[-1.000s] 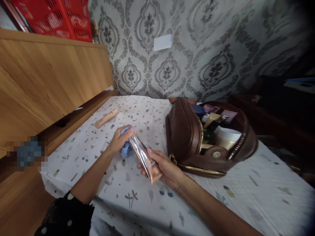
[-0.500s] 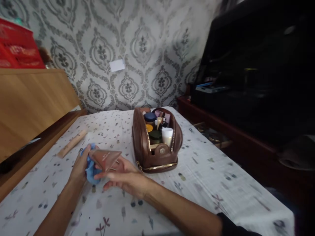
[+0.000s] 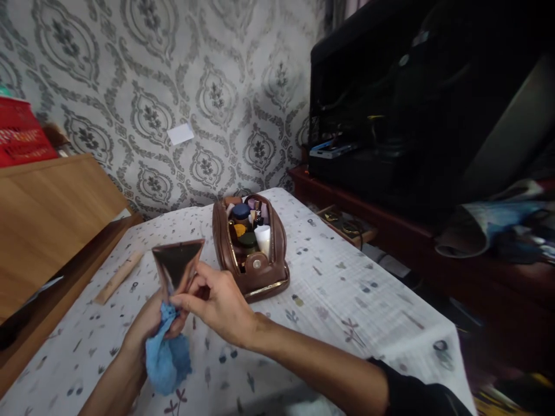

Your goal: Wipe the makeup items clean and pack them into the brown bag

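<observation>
Between my hands is a shiny pinkish tapered tube (image 3: 176, 263), its wide end up and a dark reflective face toward me. My left hand (image 3: 147, 318) is closed around a blue cloth (image 3: 167, 361) at the tube's narrow lower end, and the cloth hangs below the fingers. My right hand (image 3: 225, 303) is closed in a pinch at the tube's lower right side; its fingertips meet near the cloth. Just beyond stands a brown zip bag (image 3: 277, 254), unzipped, holding several jars and bottles, among them a white bottle (image 3: 262, 238) and a blue-lidded jar (image 3: 241, 211).
A long beige packet (image 3: 119, 277) lies left of my hands on the patterned white cloth (image 3: 338, 323) covering the table. Wooden furniture (image 3: 60, 202) borders the left side. To the right are a large black screen (image 3: 390, 133) and a small open drawer (image 3: 347, 225).
The tube has turned from lying sideways to wide end up. The blue cloth now hangs below my left hand. My right hand's fingers have closed into a pinch. The view has swung right.
</observation>
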Available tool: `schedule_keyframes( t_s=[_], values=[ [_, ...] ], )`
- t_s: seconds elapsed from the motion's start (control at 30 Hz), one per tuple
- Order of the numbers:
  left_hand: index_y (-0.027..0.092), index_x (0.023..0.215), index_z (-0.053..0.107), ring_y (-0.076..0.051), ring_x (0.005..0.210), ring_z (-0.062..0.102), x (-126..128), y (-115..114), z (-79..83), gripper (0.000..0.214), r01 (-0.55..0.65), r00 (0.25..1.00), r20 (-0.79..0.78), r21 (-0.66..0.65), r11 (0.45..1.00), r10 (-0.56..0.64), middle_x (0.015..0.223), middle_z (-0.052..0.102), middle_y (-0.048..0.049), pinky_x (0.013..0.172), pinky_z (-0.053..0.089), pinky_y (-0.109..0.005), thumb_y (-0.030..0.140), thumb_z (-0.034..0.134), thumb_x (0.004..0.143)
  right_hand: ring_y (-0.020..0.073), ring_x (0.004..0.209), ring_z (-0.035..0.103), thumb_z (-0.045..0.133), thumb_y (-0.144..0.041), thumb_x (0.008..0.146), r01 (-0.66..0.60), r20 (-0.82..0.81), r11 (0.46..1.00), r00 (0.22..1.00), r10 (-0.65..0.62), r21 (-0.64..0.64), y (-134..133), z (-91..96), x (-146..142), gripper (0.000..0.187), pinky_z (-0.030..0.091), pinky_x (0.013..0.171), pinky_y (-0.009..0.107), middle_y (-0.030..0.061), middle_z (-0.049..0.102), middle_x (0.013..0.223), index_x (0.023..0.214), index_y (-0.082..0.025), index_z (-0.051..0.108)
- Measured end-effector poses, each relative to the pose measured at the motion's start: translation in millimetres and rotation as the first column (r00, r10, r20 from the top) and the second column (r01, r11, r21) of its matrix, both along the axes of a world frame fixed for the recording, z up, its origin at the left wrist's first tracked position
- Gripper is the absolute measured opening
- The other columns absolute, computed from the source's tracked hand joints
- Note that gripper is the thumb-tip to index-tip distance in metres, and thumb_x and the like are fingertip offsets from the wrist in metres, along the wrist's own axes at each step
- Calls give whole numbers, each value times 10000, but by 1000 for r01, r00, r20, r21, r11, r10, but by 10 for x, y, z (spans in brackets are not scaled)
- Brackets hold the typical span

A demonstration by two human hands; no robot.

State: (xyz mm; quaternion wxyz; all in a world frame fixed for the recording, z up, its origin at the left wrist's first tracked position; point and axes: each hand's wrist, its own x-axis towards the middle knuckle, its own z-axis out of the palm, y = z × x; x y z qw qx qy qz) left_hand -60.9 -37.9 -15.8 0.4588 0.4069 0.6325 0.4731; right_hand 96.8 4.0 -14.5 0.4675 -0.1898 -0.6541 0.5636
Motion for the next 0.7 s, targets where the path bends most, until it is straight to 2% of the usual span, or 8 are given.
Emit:
schedule_keyframes(
  t_s=[0.1,0.2,0.3,0.4,0.5,0.63,0.7],
  values=[
    [199,495,466,-50,295,260,200,62,144,489,101,993,65,-98,990,-95,369,368,36,329,149,-204,605,699,634,109,569,548,750,-529,741,-5,-14,1000,1000,6,16,51,94,137,386,405,560,222,-59,575,596,719,-204,542],
    [203,512,437,-45,300,259,398,115,216,485,50,990,137,-81,995,-39,410,409,31,318,165,-198,614,633,679,118,566,567,761,-554,712,-12,-71,1000,997,11,-12,124,149,272,422,415,544,227,-54,566,596,696,-206,523],
    [207,528,442,-66,311,306,543,117,215,495,-8,990,141,-22,1000,11,425,426,26,314,225,-208,631,558,756,122,580,568,771,-566,692,61,-123,997,990,-66,-42,164,179,386,440,429,551,235,-50,556,616,702,-208,516],
    [199,570,511,-105,355,411,623,74,175,545,-107,994,-6,122,987,108,453,490,5,347,329,-231,685,477,816,147,657,608,769,-532,714,116,-173,990,977,-127,-75,136,180,446,402,481,619,261,-29,603,697,811,-212,547],
    [192,628,587,-144,434,510,655,8,147,572,-195,959,-169,198,961,229,506,565,-11,414,411,-248,712,462,830,142,605,598,725,-503,768,118,-196,983,970,-145,-141,53,141,453,371,494,577,266,-25,610,730,885,-224,511],
    [199,686,619,-176,521,549,608,-107,153,559,-133,917,-329,279,951,225,563,587,-14,479,441,-266,730,497,810,122,586,568,677,-511,809,108,-178,982,975,-135,-157,-57,22,429,375,491,552,253,-15,593,788,954,-214,502],
    [203,818,656,-206,651,598,536,-176,151,553,-121,890,-372,363,924,263,691,640,-34,543,468,-272,733,500,812,125,638,567,640,-515,842,107,-141,987,982,-124,-120,-88,-63,396,363,491,580,248,-8,589,813,993,-205,525]
  ],
)
